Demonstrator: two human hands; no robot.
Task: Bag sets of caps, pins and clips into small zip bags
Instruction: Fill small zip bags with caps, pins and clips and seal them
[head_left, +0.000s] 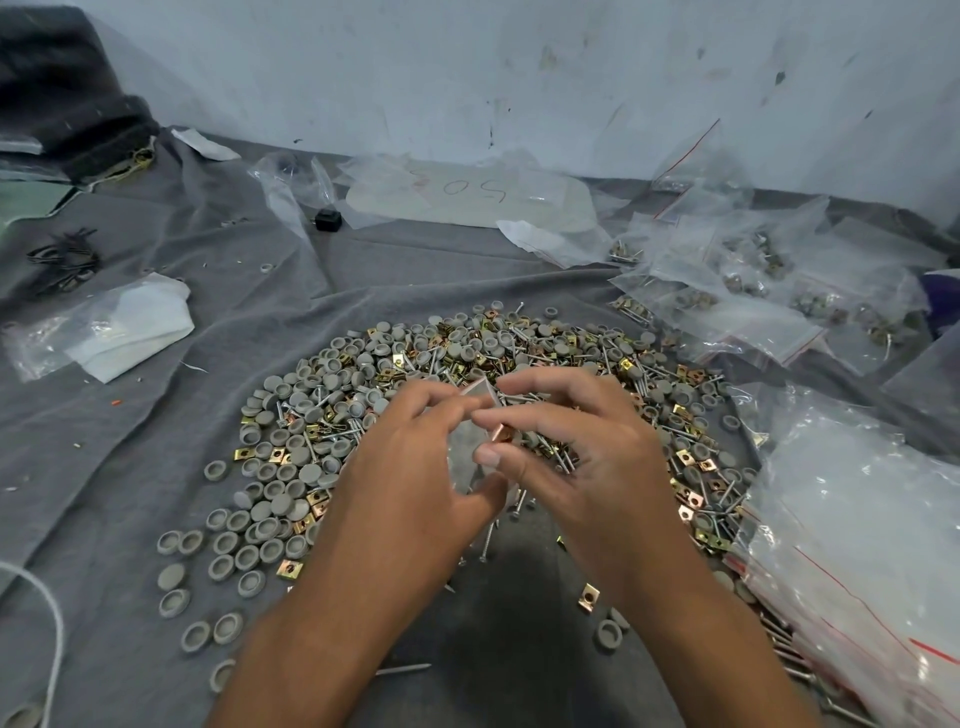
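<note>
A wide heap of grey round caps (291, 470), steel pins (488, 540) and brass square clips (589, 597) lies on the grey cloth (130, 467). Over its middle my left hand (415, 457) pinches a small clear zip bag (467, 447) by its left side. My right hand (576, 447) meets it from the right, with a copper-coloured clip (503, 433) between thumb and forefinger at the bag's mouth. What the bag holds is hidden by my fingers.
Filled zip bags (769, 291) pile up at the back right. A stack of empty red-striped bags (852, 545) lies at the near right. A clear bag with white paper (130, 327) sits at left, a large marked plastic bag (467, 197) by the wall.
</note>
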